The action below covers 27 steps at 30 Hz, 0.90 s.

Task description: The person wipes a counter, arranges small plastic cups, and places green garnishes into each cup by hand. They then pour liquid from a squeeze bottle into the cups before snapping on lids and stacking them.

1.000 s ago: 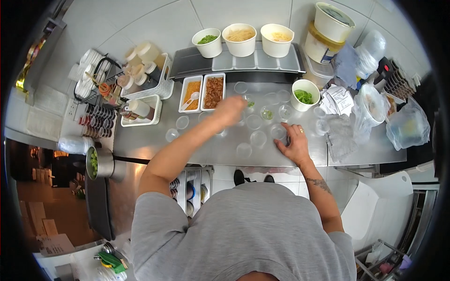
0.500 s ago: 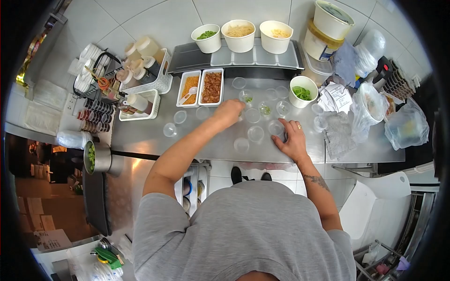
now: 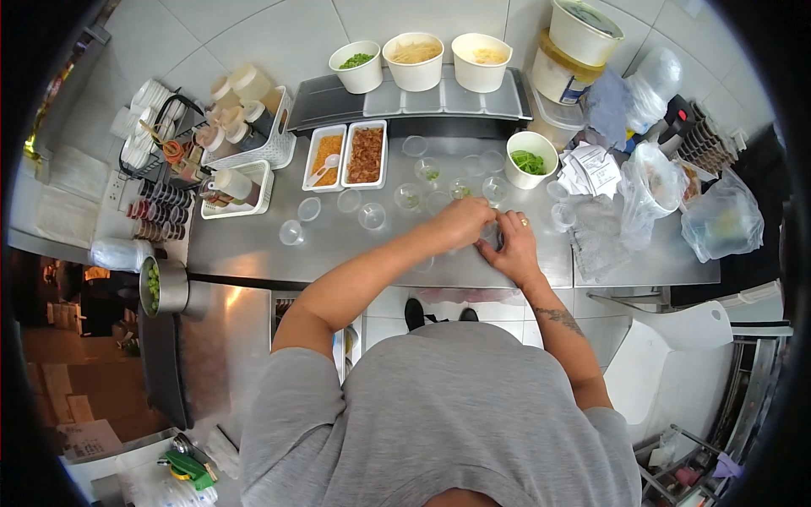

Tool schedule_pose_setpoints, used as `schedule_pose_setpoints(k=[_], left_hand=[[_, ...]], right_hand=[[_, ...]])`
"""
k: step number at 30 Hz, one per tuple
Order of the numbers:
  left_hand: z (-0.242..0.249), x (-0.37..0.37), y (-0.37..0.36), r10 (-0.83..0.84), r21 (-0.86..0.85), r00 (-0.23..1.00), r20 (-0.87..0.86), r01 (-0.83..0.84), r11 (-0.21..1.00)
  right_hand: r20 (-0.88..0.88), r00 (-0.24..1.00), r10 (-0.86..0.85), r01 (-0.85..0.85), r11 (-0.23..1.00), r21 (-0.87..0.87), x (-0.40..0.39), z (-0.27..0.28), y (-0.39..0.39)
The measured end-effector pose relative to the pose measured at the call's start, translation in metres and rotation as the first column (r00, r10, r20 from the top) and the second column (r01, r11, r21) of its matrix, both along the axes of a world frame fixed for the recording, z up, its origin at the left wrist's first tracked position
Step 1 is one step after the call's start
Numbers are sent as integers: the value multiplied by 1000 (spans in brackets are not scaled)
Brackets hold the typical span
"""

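Observation:
My left hand point(image 3: 463, 223) is closed, its fingertips pressed together beside my right hand; they hide whatever is in them. My right hand point(image 3: 513, 246), with a ring on one finger, curls around a small clear plastic cup point(image 3: 488, 233) on the steel counter, partly hidden by both hands. Just beyond stand several similar cups. Bits of green leaf lie in one cup point(image 3: 428, 170), in another cup point(image 3: 460, 188) and in a third cup point(image 3: 408, 197). A white tub of chopped greens point(image 3: 530, 160) stands beyond my right hand.
Two white trays, one of orange shreds with a spoon point(image 3: 326, 160) and one of brown bits point(image 3: 365, 155), sit at the back. Clear lids point(image 3: 349, 200) lie around. Three white tubs point(image 3: 413, 62) stand on a raised rack. Receipts point(image 3: 590, 169) and a grey cloth point(image 3: 598, 237) lie right.
My left hand has moved right and toward me, from among the cups to beside my right hand. A cup with greens, previously behind the left hand, now shows. The view has shifted slightly.

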<state>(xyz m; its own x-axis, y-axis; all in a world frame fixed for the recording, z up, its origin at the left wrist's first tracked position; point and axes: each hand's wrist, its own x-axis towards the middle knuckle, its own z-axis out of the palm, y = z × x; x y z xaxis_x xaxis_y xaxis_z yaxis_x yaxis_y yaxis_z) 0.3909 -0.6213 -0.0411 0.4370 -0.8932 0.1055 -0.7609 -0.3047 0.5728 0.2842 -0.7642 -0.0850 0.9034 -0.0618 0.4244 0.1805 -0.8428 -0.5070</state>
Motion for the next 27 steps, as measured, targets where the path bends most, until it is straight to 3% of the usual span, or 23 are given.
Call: schedule_pose_setpoints(k=[6,12,15,18,21,24,27], left_hand=[[-15,10,-5,47,-41,993,-105,-52,998],[-15,13,-5,-6,-64,1000,-30,4,998],[-6,16,-6,70,-55,968,-242,-86,995],[5,24,-14,199,-67,921,-336,-234,970],[9,28,-30,180,-248,966,-186,-224,943],[-21,40,-47,131,-223,988,78,-110,969],[-27,44,-50,127,-228,983,133,-94,969]], right_hand=[[42,999,2,-2,1000,7,0,-1,0],[48,999,8,-9,1000,10,1,1,0],[15,1000,1,-1,1000,9,1,1,0],[1,1000,0,0,1000,17,1,3,0],[-4,1000,-2,2,1000,23,1,5,1],[-4,1000,-12,12,1000,17,-1,4,2],[3,1000,-19,19,1000,14,0,5,1]])
